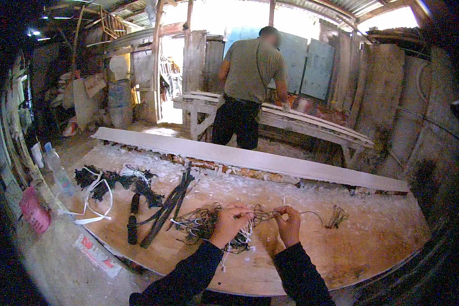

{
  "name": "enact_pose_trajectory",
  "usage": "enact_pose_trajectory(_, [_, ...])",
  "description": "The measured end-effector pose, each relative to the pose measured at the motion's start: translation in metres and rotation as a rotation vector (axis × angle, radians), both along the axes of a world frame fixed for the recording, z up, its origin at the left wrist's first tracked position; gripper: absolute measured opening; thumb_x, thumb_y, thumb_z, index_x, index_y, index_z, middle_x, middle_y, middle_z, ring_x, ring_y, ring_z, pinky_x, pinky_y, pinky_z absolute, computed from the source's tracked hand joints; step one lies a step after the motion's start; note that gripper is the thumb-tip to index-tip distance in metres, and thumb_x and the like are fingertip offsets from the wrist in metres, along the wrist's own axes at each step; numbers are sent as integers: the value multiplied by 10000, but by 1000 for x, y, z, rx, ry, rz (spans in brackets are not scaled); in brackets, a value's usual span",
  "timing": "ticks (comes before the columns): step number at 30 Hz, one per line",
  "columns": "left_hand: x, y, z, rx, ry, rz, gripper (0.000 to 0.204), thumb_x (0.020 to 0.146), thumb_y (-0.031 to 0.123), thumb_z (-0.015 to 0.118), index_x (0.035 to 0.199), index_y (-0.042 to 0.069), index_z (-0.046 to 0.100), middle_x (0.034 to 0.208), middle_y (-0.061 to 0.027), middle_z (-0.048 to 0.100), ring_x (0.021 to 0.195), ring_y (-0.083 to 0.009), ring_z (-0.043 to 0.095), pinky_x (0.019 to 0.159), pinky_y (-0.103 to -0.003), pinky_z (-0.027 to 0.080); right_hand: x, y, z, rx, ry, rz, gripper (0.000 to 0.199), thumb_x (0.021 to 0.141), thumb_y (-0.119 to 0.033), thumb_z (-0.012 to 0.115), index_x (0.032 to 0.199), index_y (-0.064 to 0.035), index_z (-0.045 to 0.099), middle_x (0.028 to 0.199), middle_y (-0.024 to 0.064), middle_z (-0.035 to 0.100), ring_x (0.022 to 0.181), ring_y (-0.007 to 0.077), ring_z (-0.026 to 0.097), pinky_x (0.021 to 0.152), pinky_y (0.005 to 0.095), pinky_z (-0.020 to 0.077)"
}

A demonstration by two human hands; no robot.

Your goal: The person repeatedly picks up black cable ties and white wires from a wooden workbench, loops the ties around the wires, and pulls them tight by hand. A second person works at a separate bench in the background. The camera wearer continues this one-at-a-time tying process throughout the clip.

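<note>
Both hands are up over the wooden board (372, 239), working a tangle of thin dark cord (201, 224). The left hand (229, 222) is closed around a bunch of it, with pale strands (245, 235) spilling below the fist, so the mass stays gathered rather than sprawling. The right hand (289, 224) pinches a single strand, fingers narrow, and the line runs taut between the two hands, probably to keep it readable while it gets teased out. From the right hand a loose end (336, 217) trails off to a small frayed tuft lying on the board.

Left of the tangle lie flat black strips (166, 209), crossed, and beyond them a heap of dark scraps (102, 181) with a white strap (94, 204) looped through; all set aside within reach. A plastic bottle (56, 166) stands at the board's left edge. A long pale plank (250, 159) runs along the far side. Beyond it another person (250, 86) stands at a bench (311, 122), back turned.
</note>
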State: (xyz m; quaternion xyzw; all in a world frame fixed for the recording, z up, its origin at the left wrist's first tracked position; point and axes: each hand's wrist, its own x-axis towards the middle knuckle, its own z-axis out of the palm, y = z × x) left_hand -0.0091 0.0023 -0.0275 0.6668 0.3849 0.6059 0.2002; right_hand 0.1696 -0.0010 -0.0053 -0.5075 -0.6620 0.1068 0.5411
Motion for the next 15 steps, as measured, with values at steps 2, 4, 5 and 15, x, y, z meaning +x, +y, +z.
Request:
enact_pose_trajectory(2, [-10, 8, -2, -96, -111, 71, 121, 691, 87, 677, 807, 51, 670, 810, -67, 579, 805, -162, 541, 683, -249, 432, -7, -8, 3, -65, 158, 146, 57, 705, -38, 638, 718, -32, 582, 703, 51, 572, 681, 176, 546, 693, 299, 421])
enact_pose_trajectory(4, [-17, 16, -5, -148, -190, 175, 128, 682, 79, 680, 798, 37, 646, 787, -49, 564, 736, -145, 519, 629, -245, 415, -17, -26, -1, -239, 426, 317, 64, 708, -51, 642, 720, -33, 582, 739, 54, 572, 715, 183, 551, 706, 300, 425])
enact_pose_trajectory(5, [-18, 19, -8, -166, -314, 203, 128, 681, 76, 681, 790, 31, 629, 779, -43, 558, 714, -135, 509, 618, -240, 411, -22, -30, -3, -314, 539, 486, 72, 716, -78, 647, 755, -42, 598, 799, 62, 565, 782, 194, 544, 738, 308, 421])
enact_pose_trajectory(15, [-11, 19, -18, -147, -448, 267, 82, 694, -16, 634, 714, 4, 557, 705, -36, 531, 619, -110, 486, 565, -235, 406, -39, -32, -16, 21, -265, 715, 122, 717, -123, 654, 839, -117, 655, 1018, 99, 542, 996, 274, 479, 872, 389, 372])
